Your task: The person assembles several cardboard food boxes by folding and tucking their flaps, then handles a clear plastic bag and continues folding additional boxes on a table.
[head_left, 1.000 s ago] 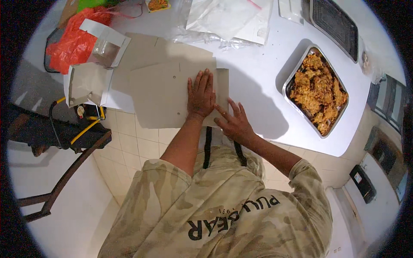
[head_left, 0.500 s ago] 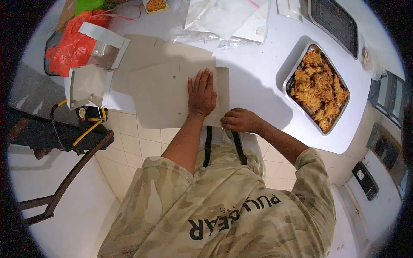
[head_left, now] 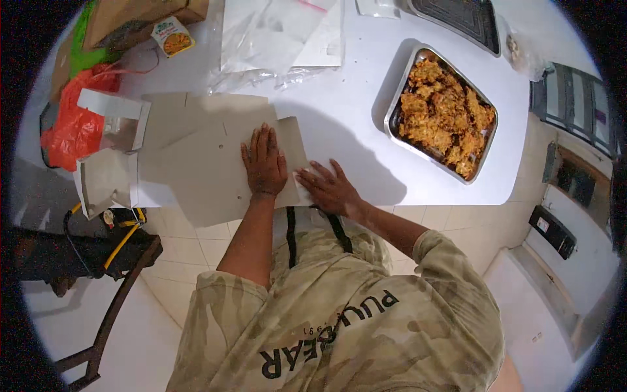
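Note:
Flat grey-brown cardboard sheets (head_left: 189, 160), cut with slits and small holes, overlap at the near left of the white table. My left hand (head_left: 264, 163) lies flat on the top sheet near its right side, fingers pointing away from me. My right hand (head_left: 328, 187) rests with fingers spread just right of the cardboard; its fingertips are at the sheet's right edge, and whether they touch it I cannot tell. Neither hand holds anything. The near edge of the cardboard hangs past the table's edge.
A metal tray of fried food (head_left: 447, 114) stands at the right, with a black tray (head_left: 457, 23) behind it. Two open white boxes (head_left: 108, 179) and a red plastic bag (head_left: 75, 124) sit left. Clear plastic bags (head_left: 281, 39), a small food packet (head_left: 173, 37) and a brown carton (head_left: 137, 19) lie farther back.
My right hand has gone from curled at the cardboard's near right corner to spread fingers farther up its right edge. My left hand stays on the sheet. The whole view has shifted.

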Motion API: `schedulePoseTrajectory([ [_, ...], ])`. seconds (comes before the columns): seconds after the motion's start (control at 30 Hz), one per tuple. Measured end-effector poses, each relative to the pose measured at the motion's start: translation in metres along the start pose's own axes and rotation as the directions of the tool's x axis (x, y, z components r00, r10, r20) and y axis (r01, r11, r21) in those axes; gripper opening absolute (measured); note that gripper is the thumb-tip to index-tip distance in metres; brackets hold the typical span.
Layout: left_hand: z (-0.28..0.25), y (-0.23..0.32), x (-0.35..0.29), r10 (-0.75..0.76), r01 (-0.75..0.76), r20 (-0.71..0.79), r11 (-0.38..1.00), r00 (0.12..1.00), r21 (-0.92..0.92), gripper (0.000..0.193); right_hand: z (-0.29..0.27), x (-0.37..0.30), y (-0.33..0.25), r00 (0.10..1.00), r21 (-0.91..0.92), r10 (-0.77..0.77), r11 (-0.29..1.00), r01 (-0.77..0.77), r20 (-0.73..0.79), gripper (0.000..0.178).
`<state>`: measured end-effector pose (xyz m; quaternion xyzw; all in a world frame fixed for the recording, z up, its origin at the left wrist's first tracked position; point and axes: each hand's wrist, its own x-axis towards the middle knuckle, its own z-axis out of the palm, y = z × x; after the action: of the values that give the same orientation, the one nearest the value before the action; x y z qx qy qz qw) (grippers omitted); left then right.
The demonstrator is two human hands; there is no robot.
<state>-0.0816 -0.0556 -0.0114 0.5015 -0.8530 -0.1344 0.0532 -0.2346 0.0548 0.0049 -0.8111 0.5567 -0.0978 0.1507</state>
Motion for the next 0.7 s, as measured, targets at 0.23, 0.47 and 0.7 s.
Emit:
schedulePoseTrajectory([
  [0.23, 0.002, -0.001, -0.001, 0.031, -0.031, -0.007, 0.999, 0.999, 0.044, 0.049, -0.002, 0.008, -0.018, 0.985, 0.144, 0.125, 0.979, -0.142, 0.120, 0.059],
  [0.47, 0.003, -0.004, -0.003, 0.033, -0.032, -0.027, 0.999, 0.999, 0.032, 0.047, 0.002, -0.011, -0.040, 0.973, 0.004, 0.207, 0.978, -0.208, 0.099, 0.060],
  [0.7, 0.008, -0.008, -0.006, 0.077, -0.072, -0.081, 0.995, 0.994, 0.064, 0.047, 0.001, -0.019, -0.046, 0.976, 0.103, 0.214, 0.971, -0.218, 0.050, 0.059],
])
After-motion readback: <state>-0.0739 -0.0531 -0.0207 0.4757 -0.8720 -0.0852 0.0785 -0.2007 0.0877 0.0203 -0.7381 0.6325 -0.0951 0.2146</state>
